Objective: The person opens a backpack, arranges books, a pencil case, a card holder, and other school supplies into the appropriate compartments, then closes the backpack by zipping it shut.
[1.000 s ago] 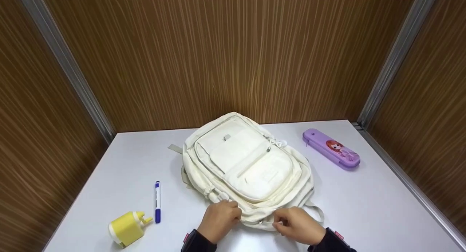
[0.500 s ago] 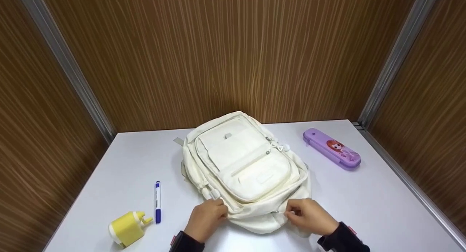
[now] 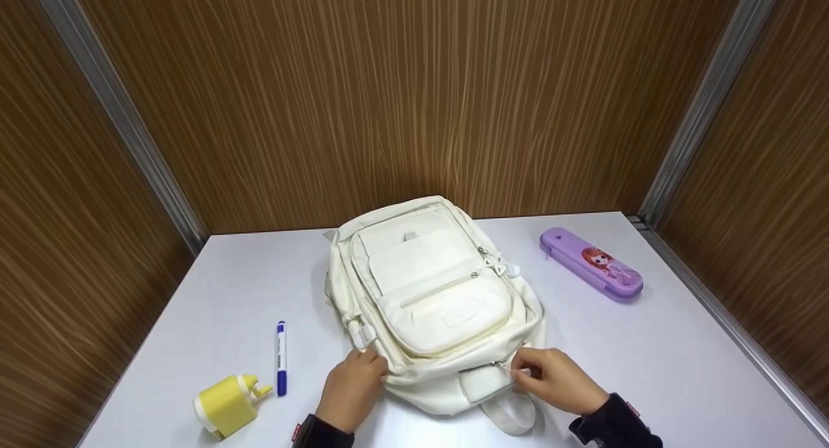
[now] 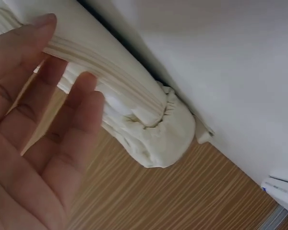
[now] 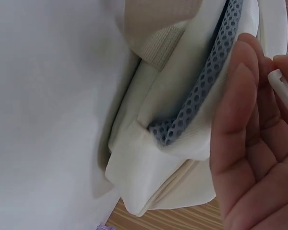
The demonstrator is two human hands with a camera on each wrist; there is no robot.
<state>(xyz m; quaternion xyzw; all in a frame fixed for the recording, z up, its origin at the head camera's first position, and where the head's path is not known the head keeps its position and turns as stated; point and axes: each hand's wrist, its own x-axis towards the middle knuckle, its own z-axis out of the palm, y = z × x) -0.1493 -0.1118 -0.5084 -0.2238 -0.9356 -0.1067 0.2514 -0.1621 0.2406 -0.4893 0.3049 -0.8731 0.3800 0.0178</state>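
A cream backpack (image 3: 447,292) lies on the table with its front up and its top handle loop (image 3: 515,419) toward me. My left hand (image 3: 353,386) pinches the fabric at the bag's near left corner; in the left wrist view the thumb and fingers (image 4: 89,81) meet at a zipped edge. At the near right, my right hand (image 3: 560,377) pinches a small white zipper pull (image 5: 282,90) between thumb and fingers. Beside it a zipper line (image 3: 495,364) and a pale panel show. Grey mesh lining (image 5: 201,91) appears in the right wrist view.
A blue-and-white marker (image 3: 281,357) and a yellow bottle with a white base (image 3: 227,406) are on the left of the white table (image 3: 259,273). A purple pencil case (image 3: 589,263) lies at the back right. Wood-grain walls enclose the table's back and sides.
The backpack has turned, its near end shifting left and its far end right. My left hand has moved left with its corner; my right has moved right and slightly up. The handle loop now shows.
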